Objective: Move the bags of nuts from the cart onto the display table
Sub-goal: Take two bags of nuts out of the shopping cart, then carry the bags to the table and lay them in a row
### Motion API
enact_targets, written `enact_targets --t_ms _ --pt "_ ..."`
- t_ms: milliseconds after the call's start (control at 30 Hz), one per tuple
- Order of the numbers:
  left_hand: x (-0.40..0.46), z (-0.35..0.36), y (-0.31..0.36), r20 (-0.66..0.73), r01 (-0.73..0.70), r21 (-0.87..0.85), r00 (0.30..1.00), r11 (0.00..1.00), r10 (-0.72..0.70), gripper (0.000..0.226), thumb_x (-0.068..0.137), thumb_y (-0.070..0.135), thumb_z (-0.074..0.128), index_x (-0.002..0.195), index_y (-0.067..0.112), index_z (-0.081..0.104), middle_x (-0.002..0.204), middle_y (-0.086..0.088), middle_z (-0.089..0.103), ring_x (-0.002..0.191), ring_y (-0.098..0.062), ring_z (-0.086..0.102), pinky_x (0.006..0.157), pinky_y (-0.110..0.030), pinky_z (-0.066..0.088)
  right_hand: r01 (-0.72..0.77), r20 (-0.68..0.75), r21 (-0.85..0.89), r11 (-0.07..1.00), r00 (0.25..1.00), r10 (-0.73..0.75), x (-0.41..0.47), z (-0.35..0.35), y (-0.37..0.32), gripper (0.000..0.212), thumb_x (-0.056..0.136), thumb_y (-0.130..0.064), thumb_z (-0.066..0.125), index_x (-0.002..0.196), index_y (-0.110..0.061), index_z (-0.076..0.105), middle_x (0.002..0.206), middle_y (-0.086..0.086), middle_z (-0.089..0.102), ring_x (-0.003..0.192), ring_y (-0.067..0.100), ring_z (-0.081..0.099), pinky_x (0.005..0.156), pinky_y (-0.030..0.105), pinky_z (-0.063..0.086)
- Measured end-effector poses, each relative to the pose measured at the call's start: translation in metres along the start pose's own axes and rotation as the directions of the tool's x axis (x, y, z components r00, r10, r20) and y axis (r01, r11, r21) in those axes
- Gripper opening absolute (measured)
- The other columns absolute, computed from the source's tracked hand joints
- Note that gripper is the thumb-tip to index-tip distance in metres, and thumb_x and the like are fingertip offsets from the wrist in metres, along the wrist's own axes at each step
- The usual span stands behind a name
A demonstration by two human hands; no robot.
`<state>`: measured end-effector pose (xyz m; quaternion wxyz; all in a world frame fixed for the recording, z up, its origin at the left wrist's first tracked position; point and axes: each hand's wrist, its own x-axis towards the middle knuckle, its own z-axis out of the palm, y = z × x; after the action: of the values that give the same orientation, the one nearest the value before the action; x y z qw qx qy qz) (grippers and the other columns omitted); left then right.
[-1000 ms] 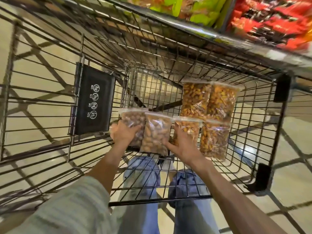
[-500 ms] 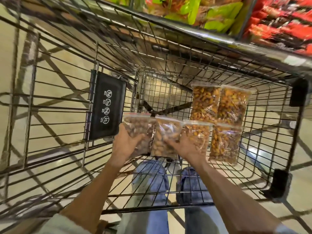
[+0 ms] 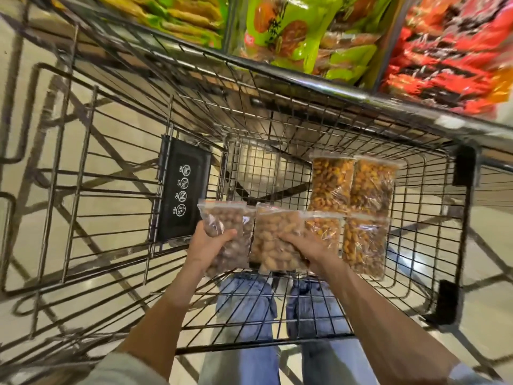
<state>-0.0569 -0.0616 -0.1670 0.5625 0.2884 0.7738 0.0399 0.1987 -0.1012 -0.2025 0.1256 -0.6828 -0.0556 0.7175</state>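
Note:
Inside the black wire cart (image 3: 277, 309) my left hand (image 3: 206, 245) grips a clear bag of brown nuts (image 3: 224, 226), tilted and raised a little off the cart floor. My right hand (image 3: 308, 247) holds a clear bag of pale nuts (image 3: 273, 240) beside it. Another brown bag peeks out between these two. Three more clear bags of orange-yellow nuts lie on the cart floor to the right: two at the back (image 3: 331, 183) (image 3: 372, 187) and one in front (image 3: 365, 244). A further orange bag (image 3: 323, 230) lies partly under my right hand.
A black plastic child-seat flap (image 3: 183, 190) stands at the cart's left end. Beyond the cart's far rim (image 3: 319, 79) a display holds green snack packs (image 3: 294, 31) and red snack packs (image 3: 449, 51). My legs in jeans show under the wire floor.
Both hands have closed around their bags and lifted them slightly; the left bag is tilted up. The camera has moved closer to the display.

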Motion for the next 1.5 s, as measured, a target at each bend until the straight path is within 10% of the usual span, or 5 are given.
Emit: enact_targets --t_ms 533,933,1200,1300,1500 --pt "-0.173 -0.003 0.085 0.258 -0.252 -0.160 0.923 0.954 0.287 0.097 0.059 0.060 0.097 0.137 0.028 0.050 0.127 -0.004 0.072 0.115 -0.025 0.072 0.108 -0.061 0.051 0.395 -0.193 0.258 0.882 0.915 -0.354 -0.207 -0.056 0.019 0.048 0.091 -0.029 0.083 0.134 -0.017 0.066 0.109 0.014 0.083 0.094 0.031 0.082 0.093 0.052 0.064" --pt "-0.315 0.073 0.135 0.396 -0.625 -0.043 0.705 0.779 0.588 0.109 0.084 0.051 0.080 0.167 0.024 0.015 0.173 0.002 0.021 0.158 -0.022 0.025 0.124 -0.043 0.028 0.690 -0.376 0.287 0.664 0.719 -0.585 -0.365 -0.131 0.084 0.055 0.095 -0.025 0.080 0.145 -0.033 0.058 0.126 0.004 0.079 0.110 0.033 0.079 0.095 0.058 0.063" --pt "-0.417 0.190 0.129 0.494 -0.735 -0.044 0.573 0.677 0.654 0.073 0.092 0.019 0.079 0.151 0.028 0.038 0.146 0.012 0.049 0.117 0.004 0.052 0.075 0.005 0.040 0.791 -0.504 0.335 0.512 0.609 -0.612 -0.435 -0.231 0.164 0.049 0.097 -0.026 0.075 0.143 -0.024 0.060 0.122 0.011 0.080 0.108 0.036 0.079 0.092 0.056 0.064" --pt "-0.456 0.245 0.121 0.555 -0.729 -0.039 0.553 0.683 0.622 0.055 0.092 0.018 0.079 0.132 0.033 0.045 0.122 0.016 0.064 0.088 0.016 0.066 0.066 0.000 0.048 0.821 -0.565 0.343 0.456 0.568 -0.598 -0.457 -0.276 0.205 0.043 0.099 -0.028 0.072 0.141 -0.022 0.062 0.120 0.012 0.080 0.107 0.037 0.079 0.091 0.057 0.064" --pt "-0.516 0.367 0.098 0.674 -0.762 -0.054 0.450 0.646 0.586 0.068 0.076 0.031 0.091 0.137 0.030 0.059 0.126 0.000 0.076 0.105 -0.010 0.076 0.083 -0.028 0.063 0.844 -0.716 0.355 0.401 0.522 -0.464 -0.495 -0.361 0.296 0.048 0.094 -0.036 0.078 0.138 -0.020 0.067 0.122 0.007 0.080 0.113 0.031 0.078 0.100 0.057 0.061"
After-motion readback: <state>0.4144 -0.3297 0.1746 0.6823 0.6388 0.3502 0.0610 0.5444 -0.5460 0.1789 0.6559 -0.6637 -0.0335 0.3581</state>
